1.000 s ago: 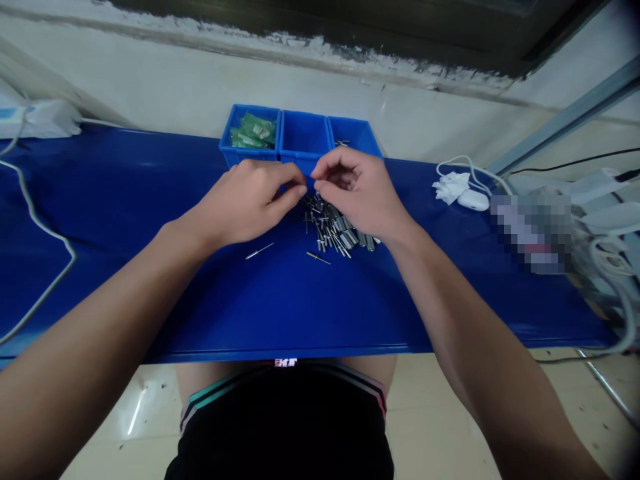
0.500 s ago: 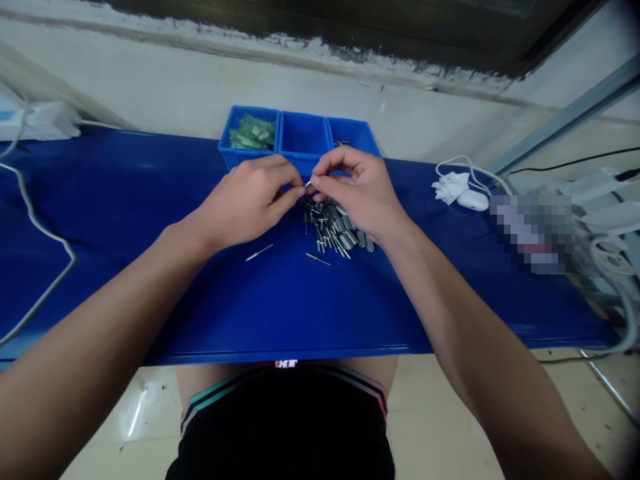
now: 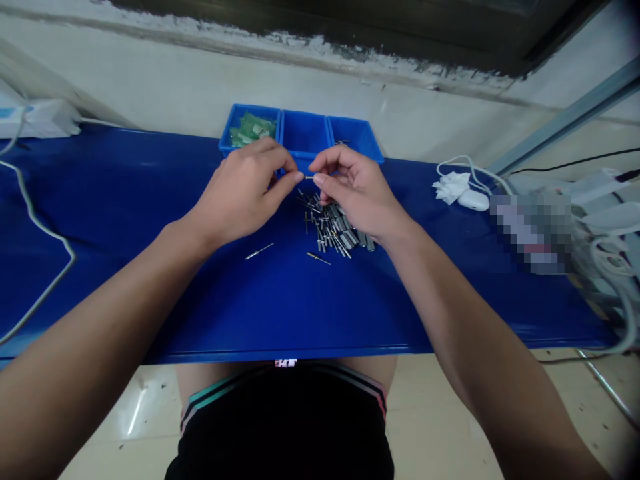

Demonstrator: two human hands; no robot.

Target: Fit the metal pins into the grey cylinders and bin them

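Above the pile, a small metal pin, seemingly a blind rivet (image 3: 309,177), spans the gap between my two hands. My left hand (image 3: 250,187) pinches its left end between thumb and finger. Thumb and index finger of my right hand (image 3: 363,193) grip the other end; most of the pin is hidden by fingertips. Below lies a heap of blind rivets (image 3: 327,233) mixed with grey metal hex standoffs (image 3: 349,238), partly covered by my right hand. Two loose rivets lie apart nearer to me, a silver one (image 3: 259,251) and a yellowish one (image 3: 318,257).
Behind my hands stand three joined blue bins: the left bin (image 3: 225,137) holds green packets, the right bin (image 3: 373,143) a few metal pins. White tissue (image 3: 451,187), a white case (image 3: 473,200) and cables lie on the right. Another white cable (image 3: 37,223) runs down the left side of the blue table (image 3: 280,307).
Both hands have risen slightly away from the heap, and the held rivet has turned from slanted to nearly level. The heap and loose rivets have stayed put.
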